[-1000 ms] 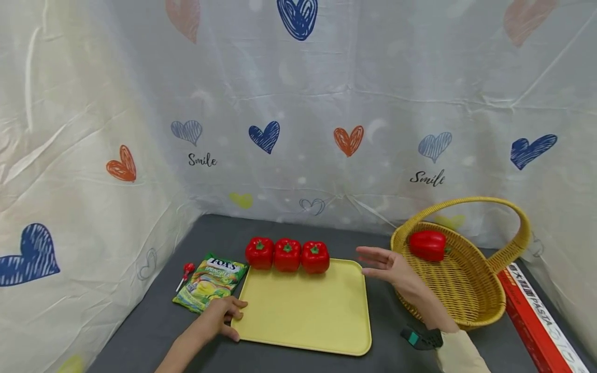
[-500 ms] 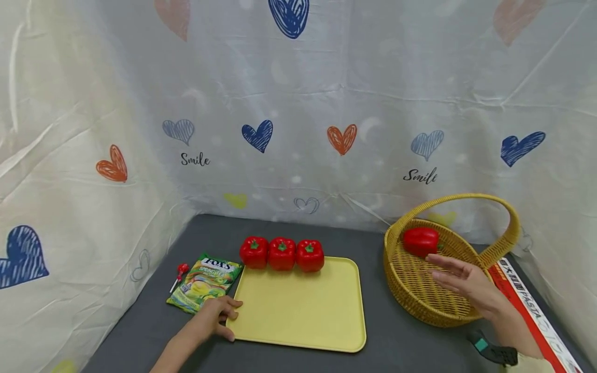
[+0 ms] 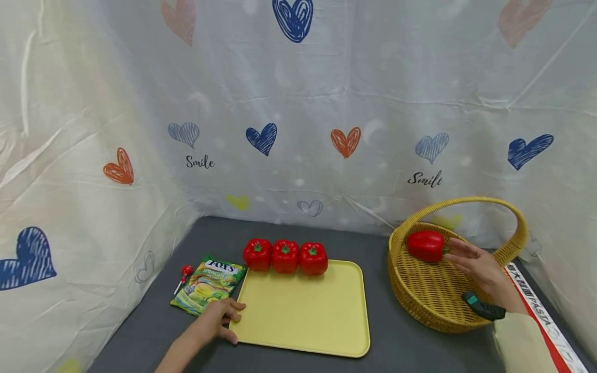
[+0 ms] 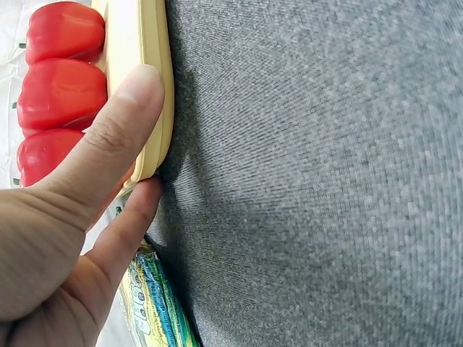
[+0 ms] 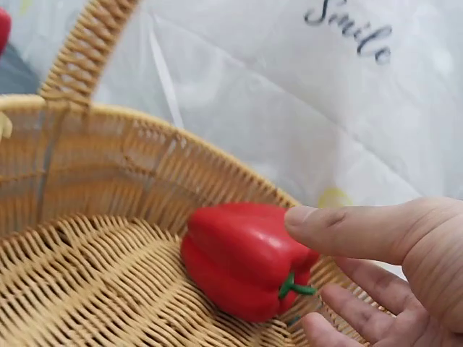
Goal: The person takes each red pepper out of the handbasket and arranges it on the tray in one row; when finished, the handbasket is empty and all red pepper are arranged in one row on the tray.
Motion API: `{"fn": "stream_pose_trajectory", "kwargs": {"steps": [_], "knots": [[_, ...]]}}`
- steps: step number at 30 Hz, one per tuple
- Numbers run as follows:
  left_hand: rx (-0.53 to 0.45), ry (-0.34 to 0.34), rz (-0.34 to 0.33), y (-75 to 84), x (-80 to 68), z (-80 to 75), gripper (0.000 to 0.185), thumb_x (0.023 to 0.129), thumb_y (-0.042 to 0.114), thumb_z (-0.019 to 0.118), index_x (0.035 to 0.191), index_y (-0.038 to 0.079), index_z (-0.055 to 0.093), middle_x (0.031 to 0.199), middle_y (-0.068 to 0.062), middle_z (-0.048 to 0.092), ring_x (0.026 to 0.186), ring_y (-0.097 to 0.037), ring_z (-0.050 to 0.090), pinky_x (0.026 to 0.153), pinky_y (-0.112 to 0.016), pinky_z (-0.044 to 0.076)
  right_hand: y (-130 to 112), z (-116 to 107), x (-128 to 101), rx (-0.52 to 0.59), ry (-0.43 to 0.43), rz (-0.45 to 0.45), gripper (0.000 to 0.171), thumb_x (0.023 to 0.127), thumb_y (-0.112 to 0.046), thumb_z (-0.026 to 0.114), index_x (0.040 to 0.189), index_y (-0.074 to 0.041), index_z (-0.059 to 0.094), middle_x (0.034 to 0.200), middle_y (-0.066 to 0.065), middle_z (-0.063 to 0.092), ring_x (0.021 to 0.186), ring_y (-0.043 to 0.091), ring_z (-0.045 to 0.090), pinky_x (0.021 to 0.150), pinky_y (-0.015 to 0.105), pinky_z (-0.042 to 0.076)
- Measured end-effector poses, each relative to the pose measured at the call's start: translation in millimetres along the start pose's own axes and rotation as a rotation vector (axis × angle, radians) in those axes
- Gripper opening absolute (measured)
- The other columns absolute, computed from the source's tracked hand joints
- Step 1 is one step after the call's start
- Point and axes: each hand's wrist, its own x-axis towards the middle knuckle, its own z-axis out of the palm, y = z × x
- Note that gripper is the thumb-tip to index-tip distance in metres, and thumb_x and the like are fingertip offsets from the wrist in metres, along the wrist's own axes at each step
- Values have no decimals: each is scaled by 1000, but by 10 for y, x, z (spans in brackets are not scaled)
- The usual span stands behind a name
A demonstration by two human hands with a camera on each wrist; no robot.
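My left hand [image 3: 215, 320] holds the near left corner of a yellow tray [image 3: 303, 321]; in the left wrist view the thumb [image 4: 119, 123] lies along the rim and a fingertip touches the corner. Three red bell peppers [image 3: 285, 256] stand in a row at the tray's far left edge. On the right, my right hand [image 3: 482, 269] reaches into a yellow wicker basket [image 3: 420, 305]. A red bell pepper [image 5: 249, 260] lies on its side there, green stem toward the hand. The right thumb overlaps it in the right wrist view, fingers loosely spread; contact is unclear.
A green candy bag [image 3: 210, 285] lies left of the tray, with a small red-topped item [image 3: 185, 272] beside it. A long red and white pasta box [image 3: 543, 316] is right of the basket. The basket's tall handle [image 3: 466, 201] arches over it. A curtain hangs behind.
My right hand has moved right from beside the tray, over the basket, then down and in toward the bell pepper there. My left hand stays at the tray's corner.
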Motion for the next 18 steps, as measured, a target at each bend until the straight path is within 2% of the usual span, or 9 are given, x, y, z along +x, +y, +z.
{"fn": "stream_pose_trajectory", "kwargs": {"steps": [2, 4, 7, 8, 9, 10, 13, 16, 18], "knots": [[-18, 2, -7, 6, -5, 1, 40, 54, 14, 84, 85, -5, 66, 109, -25, 58, 96, -35, 56, 69, -29, 51, -5, -14, 74, -33, -10, 54, 77, 88, -26, 58, 144, -6, 10, 142, 9, 31, 104, -5, 48, 87, 21, 43], [-34, 1, -7, 13, -5, -1, 40, 54, 12, 83, 85, -5, 66, 109, -26, 58, 97, -37, 56, 69, -30, 51, -9, -35, 126, -30, -35, 94, 80, 89, -28, 57, 144, -8, 3, 148, 19, 3, 123, 12, 37, 95, 28, 37], [-33, 0, 3, 14, -5, 0, 40, 55, 13, 83, 86, -6, 66, 109, -26, 57, 97, -37, 56, 69, -30, 51, -7, -60, 172, 5, -86, 115, 81, 90, -27, 55, 144, -11, -3, 148, 18, -7, 133, 37, 7, 103, 42, 23], [-20, 0, 11, 8, -3, 0, 40, 55, 13, 83, 86, -5, 66, 109, -26, 58, 96, -35, 56, 69, -29, 51, -1, -60, 183, -4, -111, 104, 81, 90, -25, 55, 144, -10, -4, 147, 19, -9, 133, 37, 5, 103, 46, 20], [-19, 0, 19, 4, -3, 0, 40, 55, 13, 83, 86, -6, 66, 108, -26, 58, 96, -35, 56, 69, -28, 51, 5, -59, 194, -17, -133, 95, 81, 91, -24, 54, 144, -8, -5, 147, 20, -9, 132, 37, 8, 103, 48, 20], [-23, 1, 34, -2, -5, 3, 40, 56, 12, 83, 86, -7, 66, 108, -28, 57, 96, -35, 56, 69, -29, 51, 8, -56, 200, -20, -155, 91, 82, 90, -23, 55, 144, -8, -6, 147, 21, -9, 131, 34, 16, 102, 50, 20], [-23, 3, 51, -13, -7, 8, 40, 56, 12, 83, 86, -8, 66, 107, -28, 57, 95, -33, 57, 69, -27, 51, 22, -39, 222, -20, -232, 83, 82, 91, -19, 54, 142, -3, -8, 146, 25, -6, 118, 17, 41, 99, 53, 25], [-31, 0, 47, -18, -8, 6, 41, 56, 13, 83, 87, -9, 66, 108, -28, 57, 96, -34, 57, 70, -28, 51, 27, -38, 228, 19, -313, 100, 77, 92, -13, 52, 142, 1, -6, 145, 24, 15, 104, 6, 52, 96, 50, 33], [-26, 2, 31, -23, -10, -1, 42, 55, 14, 83, 88, -8, 66, 108, -27, 57, 96, -34, 57, 69, -28, 51, 32, -44, 237, 45, -378, 111, 72, 93, -10, 49, 141, 3, -2, 140, 20, 32, 106, 15, 55, 94, 49, 35]]}}
